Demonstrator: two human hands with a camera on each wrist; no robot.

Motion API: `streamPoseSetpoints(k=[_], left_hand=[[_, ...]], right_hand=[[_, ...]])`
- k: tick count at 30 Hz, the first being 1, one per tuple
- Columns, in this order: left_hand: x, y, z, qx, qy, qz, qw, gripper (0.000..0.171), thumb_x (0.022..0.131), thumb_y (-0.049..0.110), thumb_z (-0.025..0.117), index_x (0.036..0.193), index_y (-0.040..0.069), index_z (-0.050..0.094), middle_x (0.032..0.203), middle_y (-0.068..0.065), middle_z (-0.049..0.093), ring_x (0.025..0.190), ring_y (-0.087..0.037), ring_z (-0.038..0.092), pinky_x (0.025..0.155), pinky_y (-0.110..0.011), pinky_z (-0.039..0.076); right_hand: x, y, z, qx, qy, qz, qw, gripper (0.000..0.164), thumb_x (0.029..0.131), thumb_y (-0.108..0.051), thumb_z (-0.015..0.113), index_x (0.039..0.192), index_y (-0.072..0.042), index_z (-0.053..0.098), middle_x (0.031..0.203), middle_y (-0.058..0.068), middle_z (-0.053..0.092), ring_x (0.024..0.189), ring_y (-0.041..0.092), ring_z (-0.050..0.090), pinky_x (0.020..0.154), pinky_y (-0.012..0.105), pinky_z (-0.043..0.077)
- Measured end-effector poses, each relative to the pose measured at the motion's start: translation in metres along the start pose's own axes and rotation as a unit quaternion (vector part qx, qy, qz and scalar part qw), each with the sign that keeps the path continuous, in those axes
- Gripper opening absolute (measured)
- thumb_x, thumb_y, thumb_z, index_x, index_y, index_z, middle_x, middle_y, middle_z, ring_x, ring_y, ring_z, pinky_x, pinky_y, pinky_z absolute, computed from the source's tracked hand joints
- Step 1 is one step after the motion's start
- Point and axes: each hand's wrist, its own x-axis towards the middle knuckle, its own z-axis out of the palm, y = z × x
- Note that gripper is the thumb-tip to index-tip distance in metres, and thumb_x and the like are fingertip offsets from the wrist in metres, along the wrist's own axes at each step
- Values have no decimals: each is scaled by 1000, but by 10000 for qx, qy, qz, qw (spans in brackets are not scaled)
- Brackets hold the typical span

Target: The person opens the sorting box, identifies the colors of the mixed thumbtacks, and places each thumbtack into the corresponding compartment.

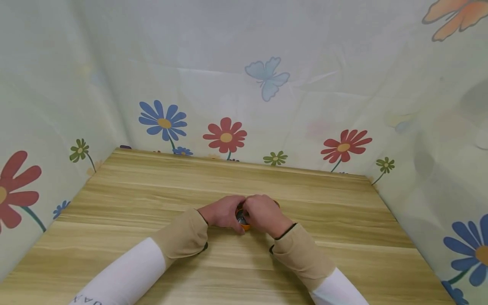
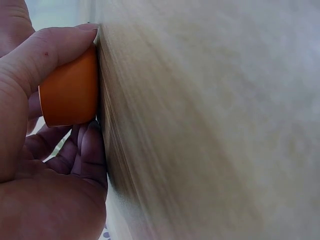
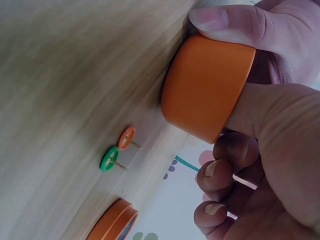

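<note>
A small round orange tub (image 1: pixel 246 227) stands on the wooden table, with something dark grey and shiny inside. My left hand (image 1: pixel 226 213) grips its side; in the left wrist view the thumb lies along the tub's orange wall (image 2: pixel 70 92). From the other side my right hand (image 1: pixel 264 214) reaches over the rim, and a digit dips into the tub (image 3: pixel 207 87). Its other fingers curl outside. What the tip inside touches is hidden. Close to the tub, an orange thumbtack (image 3: pixel 126 137) and a green thumbtack (image 3: pixel 109 159) lie point up.
An orange lid-like ring (image 3: pixel 111 220) lies on the table beyond the tacks, mostly behind my right hand in the head view. The wood-grain table (image 1: pixel 171 182) meets a flower-printed cloth wall (image 1: pixel 198 89) at the back and sides.
</note>
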Motion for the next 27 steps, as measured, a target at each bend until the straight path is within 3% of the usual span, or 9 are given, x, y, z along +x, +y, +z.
streamPoseSetpoints(k=[17,23,27], left_hand=[[0,0,1,78,7,-30,10000,55,63,22,88,105,14,54,97,6,55,88,-10,54,76,-21,43],[0,2,0,132,4,-67,9999,51,63,23,87,101,15,53,94,6,55,85,-11,54,73,-21,44],[0,0,1,195,-3,-77,9998,51,64,24,87,100,16,53,93,8,54,84,-10,53,72,-21,44]], right_hand=[[2,1,0,484,-375,343,9975,27,74,-1,68,57,-19,58,58,-10,48,52,7,43,49,22,39],[-1,5,-5,1092,-169,219,9936,24,74,0,66,59,-18,61,58,-9,48,52,7,39,49,23,36],[-6,10,-8,1486,46,223,9886,10,81,-7,68,74,-15,69,63,-10,51,54,6,42,50,23,38]])
